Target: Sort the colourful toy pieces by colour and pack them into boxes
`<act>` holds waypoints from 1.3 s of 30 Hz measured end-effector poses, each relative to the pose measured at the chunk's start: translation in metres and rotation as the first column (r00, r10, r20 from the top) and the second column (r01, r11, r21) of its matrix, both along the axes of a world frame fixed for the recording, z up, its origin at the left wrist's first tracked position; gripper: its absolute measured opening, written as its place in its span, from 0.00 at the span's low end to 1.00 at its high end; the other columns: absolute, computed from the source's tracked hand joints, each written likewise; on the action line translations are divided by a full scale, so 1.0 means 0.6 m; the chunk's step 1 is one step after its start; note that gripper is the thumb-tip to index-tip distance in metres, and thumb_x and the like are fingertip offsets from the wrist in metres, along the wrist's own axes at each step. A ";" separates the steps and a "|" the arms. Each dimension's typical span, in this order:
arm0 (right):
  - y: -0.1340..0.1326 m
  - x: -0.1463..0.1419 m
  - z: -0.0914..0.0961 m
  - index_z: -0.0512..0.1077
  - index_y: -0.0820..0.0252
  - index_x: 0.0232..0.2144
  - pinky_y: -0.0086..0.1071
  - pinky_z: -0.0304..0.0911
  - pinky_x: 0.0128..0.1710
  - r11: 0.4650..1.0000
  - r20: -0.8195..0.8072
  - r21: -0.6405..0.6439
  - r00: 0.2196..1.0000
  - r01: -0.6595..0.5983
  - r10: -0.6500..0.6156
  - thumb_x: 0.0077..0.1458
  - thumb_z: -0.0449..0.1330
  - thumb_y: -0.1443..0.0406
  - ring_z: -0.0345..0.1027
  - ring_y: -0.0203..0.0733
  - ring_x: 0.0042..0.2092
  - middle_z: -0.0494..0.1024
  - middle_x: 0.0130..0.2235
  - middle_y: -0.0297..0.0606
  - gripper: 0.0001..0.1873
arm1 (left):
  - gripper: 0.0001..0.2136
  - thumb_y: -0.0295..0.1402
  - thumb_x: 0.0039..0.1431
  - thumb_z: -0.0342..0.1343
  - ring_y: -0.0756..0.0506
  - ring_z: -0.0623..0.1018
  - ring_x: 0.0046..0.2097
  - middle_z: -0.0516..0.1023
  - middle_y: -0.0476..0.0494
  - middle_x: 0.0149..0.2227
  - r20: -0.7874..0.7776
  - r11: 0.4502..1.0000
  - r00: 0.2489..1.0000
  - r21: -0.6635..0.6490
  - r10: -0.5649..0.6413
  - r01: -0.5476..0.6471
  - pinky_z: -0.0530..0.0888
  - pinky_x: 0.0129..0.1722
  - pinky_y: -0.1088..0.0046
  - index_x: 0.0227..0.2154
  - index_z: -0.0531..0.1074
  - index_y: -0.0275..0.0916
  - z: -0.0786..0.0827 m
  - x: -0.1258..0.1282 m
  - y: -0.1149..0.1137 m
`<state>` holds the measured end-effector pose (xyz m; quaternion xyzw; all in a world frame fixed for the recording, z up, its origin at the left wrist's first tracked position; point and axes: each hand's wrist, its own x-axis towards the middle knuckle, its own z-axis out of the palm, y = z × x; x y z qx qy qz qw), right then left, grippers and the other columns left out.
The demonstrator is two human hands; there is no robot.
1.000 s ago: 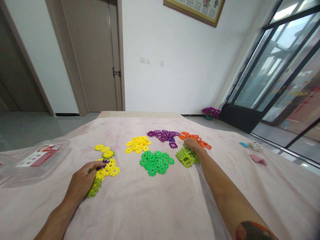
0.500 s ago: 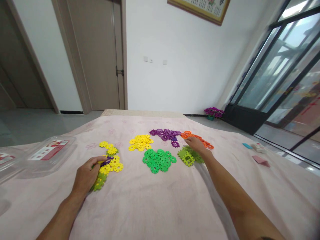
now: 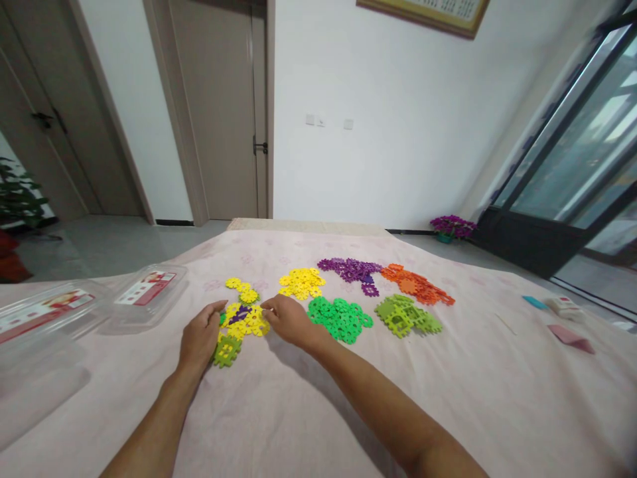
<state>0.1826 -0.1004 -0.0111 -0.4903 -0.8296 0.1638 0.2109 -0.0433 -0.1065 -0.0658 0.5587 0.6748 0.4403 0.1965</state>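
Flat plastic snowflake pieces lie on a pink cloth (image 3: 308,411). A mixed heap (image 3: 242,320) of yellow, purple and olive pieces sits between my hands. My left hand (image 3: 200,336) rests at its left edge, fingers curled over olive pieces. My right hand (image 3: 288,319) touches its right edge, fingertips pinched at a yellow piece. Sorted heaps lie beyond: yellow (image 3: 301,283), purple (image 3: 352,269), orange (image 3: 415,284), bright green (image 3: 339,318) and olive green (image 3: 405,315).
Two clear plastic container parts (image 3: 144,295) (image 3: 37,315) lie at the left. Small cards and a blue item (image 3: 562,318) sit at the right. A door, a potted plant and glass doors stand behind.
My right hand left the olive and orange heaps and swung left to the mixed heap. The camera turned left. My left hand stayed at the mixed heap.
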 end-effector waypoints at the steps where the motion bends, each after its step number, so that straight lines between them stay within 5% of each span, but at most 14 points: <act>1: 0.005 -0.021 -0.003 0.78 0.56 0.45 0.35 0.64 0.49 1.000 0.032 0.014 0.999 0.025 -0.026 0.66 0.54 0.60 0.71 0.45 0.50 0.79 0.47 0.41 0.14 | 0.20 0.37 0.61 0.46 0.41 0.78 0.55 0.82 0.43 0.52 0.009 1.000 1.000 0.007 -0.008 0.008 0.70 0.59 0.63 0.49 0.78 0.41 0.001 0.001 0.000; 7: 0.032 -0.087 -0.023 0.75 0.54 0.49 0.38 0.66 0.44 0.990 0.182 -0.006 0.974 0.140 -0.137 0.60 0.60 0.51 0.69 0.50 0.51 0.73 0.51 0.44 0.20 | 0.21 0.39 0.61 0.46 0.41 0.79 0.53 0.82 0.40 0.51 0.067 0.998 0.996 0.039 -0.057 0.055 0.71 0.58 0.65 0.49 0.78 0.38 0.004 0.005 0.000; 24: 0.059 -0.089 -0.012 0.78 0.53 0.46 0.38 0.68 0.41 0.976 0.233 -0.143 0.964 0.165 -0.129 0.50 0.67 0.55 0.75 0.53 0.47 0.80 0.48 0.44 0.21 | 0.21 0.40 0.60 0.47 0.42 0.79 0.54 0.82 0.40 0.51 0.098 0.996 0.993 0.077 -0.059 0.052 0.71 0.59 0.65 0.48 0.77 0.38 0.000 0.003 0.003; 30: 0.049 -0.079 -0.026 0.80 0.50 0.40 0.33 0.66 0.46 0.989 -0.132 -0.110 0.984 0.103 -0.117 0.53 0.66 0.59 0.74 0.43 0.48 0.83 0.45 0.33 0.11 | 0.20 0.39 0.59 0.47 0.41 0.79 0.54 0.82 0.40 0.51 0.099 0.996 0.993 0.074 -0.058 0.051 0.71 0.58 0.64 0.48 0.78 0.38 0.008 0.007 -0.001; 33: 0.051 -0.075 -0.041 0.80 0.54 0.36 0.32 0.67 0.46 0.984 -0.434 -0.161 0.889 0.080 -0.143 0.52 0.67 0.60 0.75 0.42 0.45 0.83 0.42 0.33 0.08 | 0.20 0.40 0.60 0.47 0.41 0.79 0.53 0.82 0.41 0.50 0.112 0.996 0.992 0.066 -0.064 0.057 0.72 0.57 0.65 0.48 0.78 0.39 0.011 0.009 -0.003; 39: 0.040 -0.010 -0.024 0.74 0.59 0.33 0.30 0.68 0.32 0.957 -0.813 -0.289 0.523 0.019 -0.256 0.50 0.64 0.56 0.73 0.38 0.32 0.80 0.31 0.34 0.13 | 0.21 0.41 0.60 0.47 0.41 0.79 0.53 0.82 0.41 0.51 0.098 0.996 0.992 0.051 -0.074 0.070 0.71 0.57 0.65 0.49 0.78 0.39 0.004 0.006 -0.001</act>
